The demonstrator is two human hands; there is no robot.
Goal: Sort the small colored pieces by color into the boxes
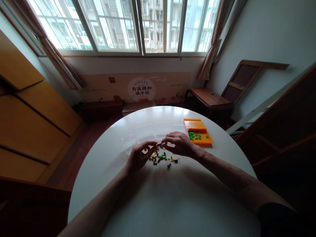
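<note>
Both my hands are over a small heap of tiny brown, yellow and green pieces (pixel 161 158) on a round white table (pixel 163 197). My left hand (pixel 139 154) has its fingers curled, thumb and forefinger pinched toward the heap's far edge. My right hand (pixel 179 143) is curled too, its fingertips meeting the left hand's over a small dark piece (pixel 159 144). Which hand holds that piece I cannot tell.
Several clear plastic containers (pixel 148 133) stand in a row just beyond my hands. An orange tray (pixel 198 131) with green pieces lies at the right. A wooden chair and side table stand past the table's far right; wooden cabinets line the left.
</note>
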